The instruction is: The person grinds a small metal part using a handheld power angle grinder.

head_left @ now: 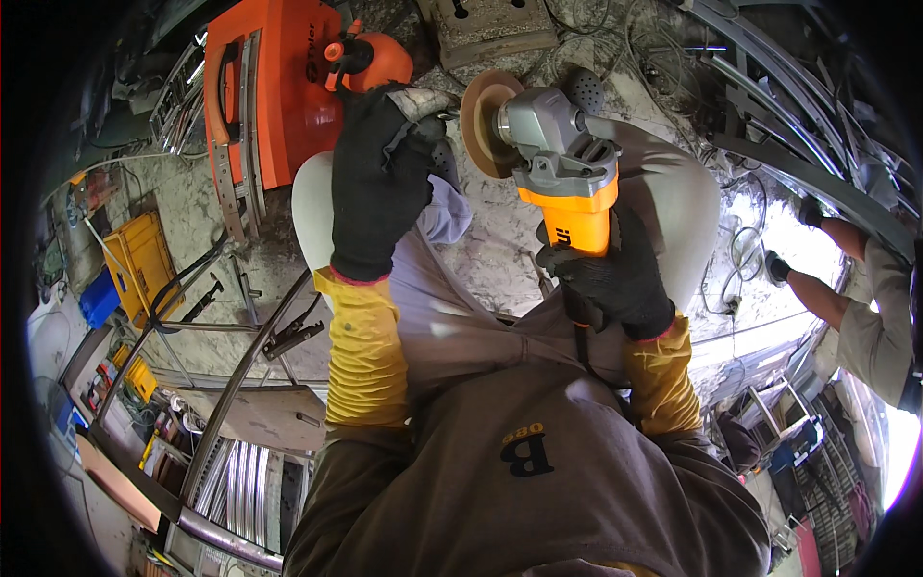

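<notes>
My right hand, in a black glove, is wrapped round the orange body of an angle grinder. The grinder stands with its grey head up and its brown disc facing left, over my right thigh. In front of my left knee is my left hand, also gloved in black, with its fingers curled. A pale grey piece shows at its fingertips; I cannot make out what it is. Beside that hand, a light bluish cloth hangs at the inner side of my left leg.
An orange toolbox and an orange pump sprayer stand ahead on the left. A worn metal block lies at the far middle. Cables and metal lengths lie far right. Another person's legs show at right; a yellow crate at left.
</notes>
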Demonstrator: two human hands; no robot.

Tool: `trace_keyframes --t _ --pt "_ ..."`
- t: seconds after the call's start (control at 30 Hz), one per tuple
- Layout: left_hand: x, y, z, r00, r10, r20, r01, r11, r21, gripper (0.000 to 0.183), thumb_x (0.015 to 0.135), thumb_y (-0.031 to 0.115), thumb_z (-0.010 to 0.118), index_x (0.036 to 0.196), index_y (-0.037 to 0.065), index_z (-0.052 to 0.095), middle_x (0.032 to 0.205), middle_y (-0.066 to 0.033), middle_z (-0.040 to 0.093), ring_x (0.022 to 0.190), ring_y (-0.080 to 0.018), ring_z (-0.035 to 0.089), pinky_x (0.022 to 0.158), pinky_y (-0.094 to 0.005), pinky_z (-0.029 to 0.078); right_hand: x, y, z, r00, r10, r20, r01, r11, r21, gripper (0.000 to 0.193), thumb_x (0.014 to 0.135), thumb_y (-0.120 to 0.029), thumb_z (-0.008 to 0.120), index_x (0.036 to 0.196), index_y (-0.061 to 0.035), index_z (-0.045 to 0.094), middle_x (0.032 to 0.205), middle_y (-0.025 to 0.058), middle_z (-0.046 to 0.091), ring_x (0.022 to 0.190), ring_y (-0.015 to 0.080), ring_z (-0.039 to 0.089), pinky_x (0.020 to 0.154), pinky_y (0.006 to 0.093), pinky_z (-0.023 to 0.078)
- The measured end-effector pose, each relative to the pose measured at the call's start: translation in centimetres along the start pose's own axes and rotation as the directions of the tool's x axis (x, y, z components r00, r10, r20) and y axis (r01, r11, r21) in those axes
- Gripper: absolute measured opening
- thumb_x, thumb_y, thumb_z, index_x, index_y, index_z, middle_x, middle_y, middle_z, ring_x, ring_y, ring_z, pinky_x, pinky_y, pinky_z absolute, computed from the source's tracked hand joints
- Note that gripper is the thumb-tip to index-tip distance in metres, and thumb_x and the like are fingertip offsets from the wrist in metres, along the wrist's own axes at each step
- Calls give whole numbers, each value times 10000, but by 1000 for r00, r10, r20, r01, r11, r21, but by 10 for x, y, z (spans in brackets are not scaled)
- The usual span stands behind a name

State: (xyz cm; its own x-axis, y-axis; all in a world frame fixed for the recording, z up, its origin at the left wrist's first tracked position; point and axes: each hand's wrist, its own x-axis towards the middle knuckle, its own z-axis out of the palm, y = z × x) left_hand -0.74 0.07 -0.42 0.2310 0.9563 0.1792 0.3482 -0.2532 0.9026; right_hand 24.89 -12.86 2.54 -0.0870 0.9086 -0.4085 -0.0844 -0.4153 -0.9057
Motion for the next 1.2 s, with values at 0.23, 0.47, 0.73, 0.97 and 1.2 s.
trace_keyframes --t 0.23,0.47,0.73,0.97,1.2 --pt "1 -2 -10 999 -40 21 40 999 12 311 922 8 585 1206 -1 709 1232 -157 704 1106 -282 710 943 -364 565 -6 -2 -4 995 96 14 -96 955 282 654 886 23 789 1466 50 489 1206 206 689 1001 292 732 905 420 614" --pt "2 8 -10 994 -72 81 91 964 -249 367 917 10 544 1232 10 732 1257 -118 711 1124 -219 702 973 -331 554 -8 0 -1 999 12 -45 5 939 343 546 880 87 734 1387 19 543 1182 158 688 958 214 723 812 338 602" --pt "0 9 -10 996 -50 74 71 946 -318 369 923 -8 524 1220 8 742 1256 -107 712 1109 -206 702 961 -326 562 -7 -5 -1 995 97 -39 -81 950 301 562 872 79 717 1403 40 537 1181 179 696 973 260 735 849 380 609" --pt "0 8 -10 994 -84 70 102 944 -313 348 936 7 535 1221 13 735 1236 -116 716 1093 -216 711 955 -330 568 -5 -6 -2 996 95 -4 -87 933 350 584 869 71 786 1394 6 539 1165 126 684 937 180 704 797 322 589" --pt "-2 1 -2 996 -78 -31 77 997 -23 284 919 -8 614 1183 13 716 1196 -161 711 1063 -330 715 908 -392 577 -4 -1 -1 996 82 42 -88 982 164 582 858 -49 859 1363 31 581 1161 122 706 979 219 730 876 367 604"
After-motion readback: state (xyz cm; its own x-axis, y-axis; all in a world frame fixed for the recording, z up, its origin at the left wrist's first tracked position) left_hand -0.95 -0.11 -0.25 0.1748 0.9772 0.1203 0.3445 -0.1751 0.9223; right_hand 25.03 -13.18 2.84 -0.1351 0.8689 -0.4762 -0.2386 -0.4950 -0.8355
